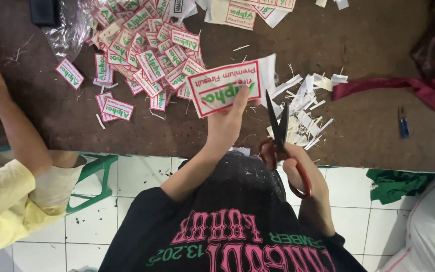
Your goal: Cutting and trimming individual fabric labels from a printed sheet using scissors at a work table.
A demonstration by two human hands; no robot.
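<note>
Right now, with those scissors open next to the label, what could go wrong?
1. The left hand pinches the label close to the open blades of the scissors in the right hand; a finger could get nicked.
2. The cut may stray into the label's red border, since the label is held in the air by one edge only.
3. White offcuts lie near the pile of finished labels and could get mixed in.

Dark brown worktable (368,136) above a white tiled floor (142,201), green stool frame (94,174) beside it.
</note>
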